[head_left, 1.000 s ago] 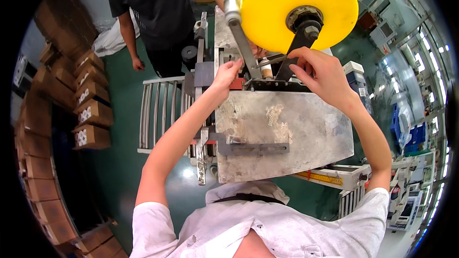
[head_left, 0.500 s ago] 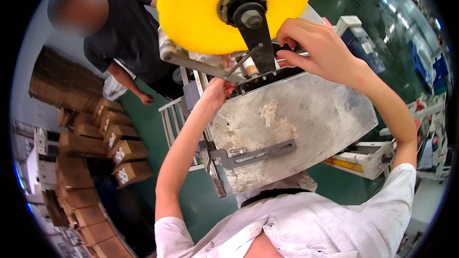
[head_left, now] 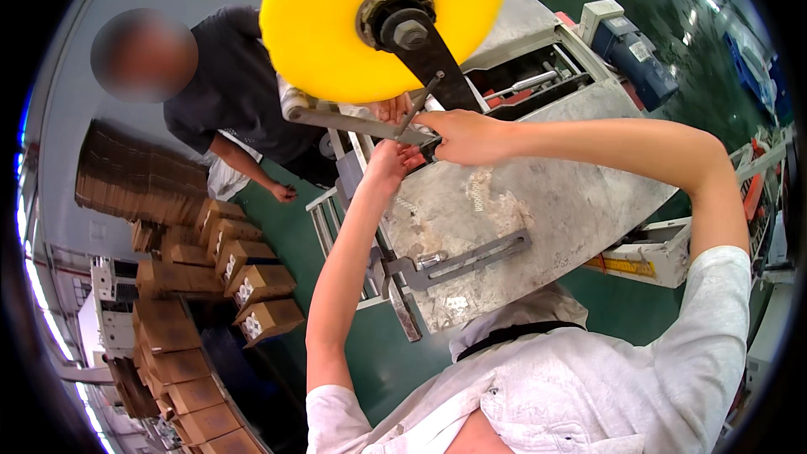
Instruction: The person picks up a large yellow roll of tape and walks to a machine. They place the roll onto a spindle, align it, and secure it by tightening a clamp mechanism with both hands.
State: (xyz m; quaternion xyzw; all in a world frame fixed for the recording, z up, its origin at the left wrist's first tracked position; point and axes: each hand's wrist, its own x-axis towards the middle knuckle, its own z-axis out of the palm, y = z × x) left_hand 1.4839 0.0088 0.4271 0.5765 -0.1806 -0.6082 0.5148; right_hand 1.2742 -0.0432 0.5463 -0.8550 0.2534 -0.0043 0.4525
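Observation:
A big yellow tape roll (head_left: pixel 378 17) sits on a black arm (head_left: pixel 429 55) atop a grey metal sealing head (head_left: pixel 513 193). My left hand (head_left: pixel 388 160) reaches up under the roll, fingers bent at the thin metal rod (head_left: pixel 361 124) and the small parts beneath it. My right hand (head_left: pixel 466 134) comes in from the right, fingers pinched on a small dark part beside a thin wire lever (head_left: pixel 419 102). Both hands meet just below the roll. What the fingertips grip is mostly hidden.
A person in a dark shirt (head_left: pixel 235 92) stands at the far left behind the machine. Stacked brown cartons (head_left: pixel 244 286) line the left side. A roller conveyor (head_left: pixel 332 219) runs under the head. A slotted grey bracket (head_left: pixel 462 259) is bolted on the plate; green floor lies around.
The view has tilted and closed in on the roll. My hands stay under the roll; the right hand has slid lower and leftward toward the left hand.

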